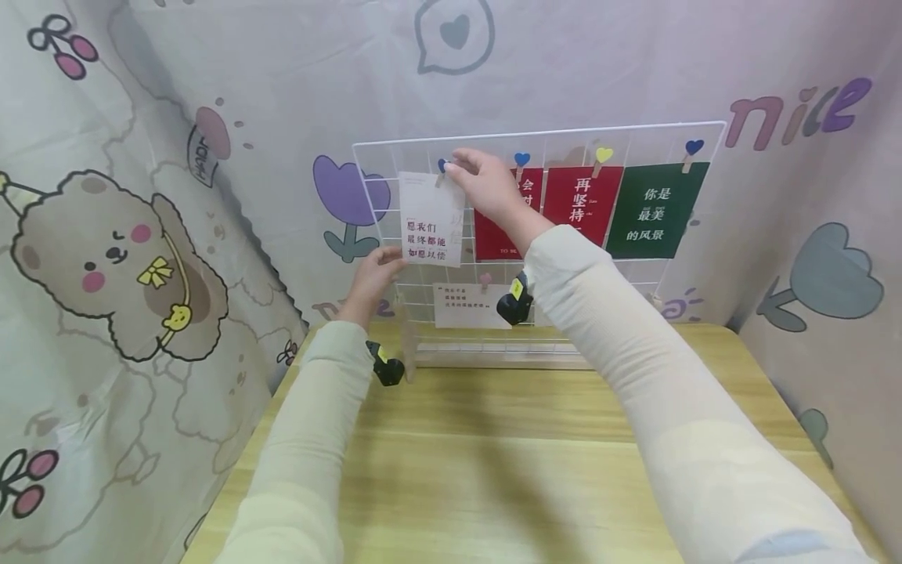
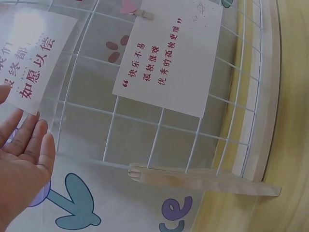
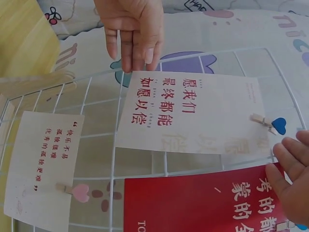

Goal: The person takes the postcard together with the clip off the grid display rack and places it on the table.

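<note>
A white card point(image 1: 430, 227) with red Chinese writing hangs at the upper left of a white wire grid point(image 3: 113, 145). Near its top corner sits a small wooden clip with a dark blue heart point(image 3: 278, 125). My right hand point(image 1: 493, 188) is beside this clip, fingers loosely bent, with nothing held in them. At the card's lower outer corner is my left hand point(image 1: 373, 282). Its fairly straight fingertips point(image 3: 137, 65) touch the card's edge, and the thumb stands a little apart from it.
Right of the white card hang a red card point(image 3: 193, 203), a second red card point(image 1: 585, 204) and a green card point(image 1: 655, 211), each under a heart clip. Lower down is a white card point(image 2: 169, 58) with a pink heart clip. Wooden feet point(image 2: 203, 181) hold the grid on the wooden table point(image 1: 451, 462).
</note>
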Demonstrator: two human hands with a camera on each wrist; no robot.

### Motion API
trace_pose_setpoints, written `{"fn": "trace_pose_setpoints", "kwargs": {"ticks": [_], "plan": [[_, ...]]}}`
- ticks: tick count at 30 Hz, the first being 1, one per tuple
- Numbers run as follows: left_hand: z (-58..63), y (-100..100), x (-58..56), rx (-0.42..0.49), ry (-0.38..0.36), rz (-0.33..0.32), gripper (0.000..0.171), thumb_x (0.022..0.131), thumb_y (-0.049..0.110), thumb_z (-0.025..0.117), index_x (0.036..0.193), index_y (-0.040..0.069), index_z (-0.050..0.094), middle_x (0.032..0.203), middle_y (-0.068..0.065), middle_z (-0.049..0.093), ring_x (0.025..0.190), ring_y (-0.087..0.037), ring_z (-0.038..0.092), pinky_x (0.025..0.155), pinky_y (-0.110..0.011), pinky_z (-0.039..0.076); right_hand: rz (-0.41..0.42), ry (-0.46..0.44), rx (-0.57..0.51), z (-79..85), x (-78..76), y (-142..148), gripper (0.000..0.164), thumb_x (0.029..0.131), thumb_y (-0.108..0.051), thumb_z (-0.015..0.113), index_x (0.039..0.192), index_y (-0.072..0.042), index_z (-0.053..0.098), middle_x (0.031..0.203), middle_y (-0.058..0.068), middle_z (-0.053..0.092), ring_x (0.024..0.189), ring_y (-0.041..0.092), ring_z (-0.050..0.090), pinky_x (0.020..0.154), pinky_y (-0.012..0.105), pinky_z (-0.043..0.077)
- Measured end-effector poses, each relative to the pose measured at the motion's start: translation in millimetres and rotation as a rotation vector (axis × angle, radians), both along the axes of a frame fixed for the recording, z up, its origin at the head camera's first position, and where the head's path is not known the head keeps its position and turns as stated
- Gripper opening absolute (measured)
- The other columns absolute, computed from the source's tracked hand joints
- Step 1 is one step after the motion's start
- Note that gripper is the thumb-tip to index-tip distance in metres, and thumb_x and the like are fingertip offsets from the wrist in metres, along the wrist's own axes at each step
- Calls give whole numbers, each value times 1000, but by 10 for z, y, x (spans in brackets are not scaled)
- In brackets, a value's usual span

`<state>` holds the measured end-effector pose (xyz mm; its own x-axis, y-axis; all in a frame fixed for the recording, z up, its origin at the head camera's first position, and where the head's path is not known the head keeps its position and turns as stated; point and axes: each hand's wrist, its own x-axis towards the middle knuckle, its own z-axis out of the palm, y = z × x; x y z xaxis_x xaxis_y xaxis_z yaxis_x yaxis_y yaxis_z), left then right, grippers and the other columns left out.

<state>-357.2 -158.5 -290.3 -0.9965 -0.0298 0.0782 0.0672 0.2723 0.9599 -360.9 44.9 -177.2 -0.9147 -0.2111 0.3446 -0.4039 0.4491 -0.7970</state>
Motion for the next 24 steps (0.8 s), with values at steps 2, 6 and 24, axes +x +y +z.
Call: {"fn": "trace_pose_setpoints", "kwargs": {"ticks": [2, 6, 24], "plan": [[-1, -15, -1, 2, 0, 5, 40, 85, 15, 53, 121, 1, 42, 120, -12, 46, 108, -24, 44, 91, -34, 36, 1, -4, 25, 21, -5, -16, 47, 89, -33, 44, 132, -15, 35, 130, -2, 40, 118, 8, 35, 93, 19, 32], [-2, -30, -9, -2, -2, 8, 39, 85, 17, 54, 120, 2, 44, 118, -12, 48, 107, -24, 44, 91, -36, 36, -8, 2, 69, 64, -38, -43, 45, 90, -29, 43, 132, -14, 35, 131, -2, 39, 117, 8, 35, 93, 17, 30], [-25, -79, -52, 40, 8, 5, 30, 87, 8, 49, 116, -2, 49, 111, -16, 51, 103, -29, 48, 89, -30, 39, -95, -113, 176, 220, -70, -197, 41, 92, -23, 41, 131, -14, 37, 134, -1, 35, 121, 12, 31, 93, 20, 32]]}}
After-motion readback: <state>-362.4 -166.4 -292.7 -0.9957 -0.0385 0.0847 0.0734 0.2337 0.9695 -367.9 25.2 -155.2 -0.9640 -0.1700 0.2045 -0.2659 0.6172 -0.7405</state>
